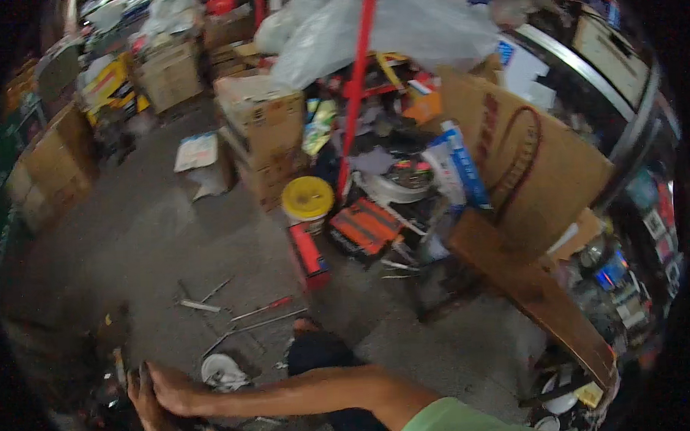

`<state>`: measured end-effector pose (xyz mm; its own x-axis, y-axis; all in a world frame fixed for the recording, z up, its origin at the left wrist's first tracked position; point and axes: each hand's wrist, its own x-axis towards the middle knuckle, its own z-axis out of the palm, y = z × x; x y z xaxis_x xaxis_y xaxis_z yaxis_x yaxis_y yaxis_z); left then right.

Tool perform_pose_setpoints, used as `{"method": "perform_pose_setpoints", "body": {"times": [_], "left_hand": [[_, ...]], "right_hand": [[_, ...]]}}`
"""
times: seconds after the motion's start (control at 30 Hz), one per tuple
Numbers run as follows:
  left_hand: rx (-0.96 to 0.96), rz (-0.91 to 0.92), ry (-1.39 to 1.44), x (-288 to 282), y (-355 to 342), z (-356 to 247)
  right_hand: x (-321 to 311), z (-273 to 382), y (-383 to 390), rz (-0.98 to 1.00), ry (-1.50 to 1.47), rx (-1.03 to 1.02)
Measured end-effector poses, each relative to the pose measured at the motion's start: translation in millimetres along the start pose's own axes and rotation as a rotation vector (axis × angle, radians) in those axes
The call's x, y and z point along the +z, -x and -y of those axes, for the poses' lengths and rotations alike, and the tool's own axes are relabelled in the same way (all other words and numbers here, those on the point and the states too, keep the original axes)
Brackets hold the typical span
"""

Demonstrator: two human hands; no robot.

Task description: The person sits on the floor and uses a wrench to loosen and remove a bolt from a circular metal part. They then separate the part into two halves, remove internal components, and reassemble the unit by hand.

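Note:
At the lower left, my right hand (172,389) reaches across on a bare arm with a light green sleeve and meets my left hand (144,405). The fingers of both hands are bent close together; what lies between them is hidden. Beside them is a dark, cluttered object (100,387) with small shiny metal parts, too dim to name. A whitish round part (225,372) lies on the floor just right of my hands. Beyond it are a red-handled screwdriver (276,304), a long bent metal rod (250,328) and a small pale-handled tool (200,305).
Ahead stand a yellow-lidded bucket (308,198), a red box (308,255), an orange-and-black package (366,226) and stacked cartons (262,127). A red pole (356,86) rises among them. To the right, a brown board (530,292) slants before a large flattened carton (518,156).

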<state>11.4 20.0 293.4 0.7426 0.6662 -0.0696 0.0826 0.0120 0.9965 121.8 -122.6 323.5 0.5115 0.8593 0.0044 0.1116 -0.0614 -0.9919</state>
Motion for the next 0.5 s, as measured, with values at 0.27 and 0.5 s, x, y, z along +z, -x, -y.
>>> {"method": "perform_pose_setpoints", "body": {"times": [0.27, 0.5], "left_hand": [[0.166, -0.226, 0.253, 23.2, 1.6, 10.9], [0.379, -0.507, -0.009, 66.6, 15.8, -7.9]], "right_hand": [[3.2, 38.2, -11.9, -0.003, -0.137, -0.042], [10.0, 47.5, 6.6, 0.04, -0.208, -0.131]]}}
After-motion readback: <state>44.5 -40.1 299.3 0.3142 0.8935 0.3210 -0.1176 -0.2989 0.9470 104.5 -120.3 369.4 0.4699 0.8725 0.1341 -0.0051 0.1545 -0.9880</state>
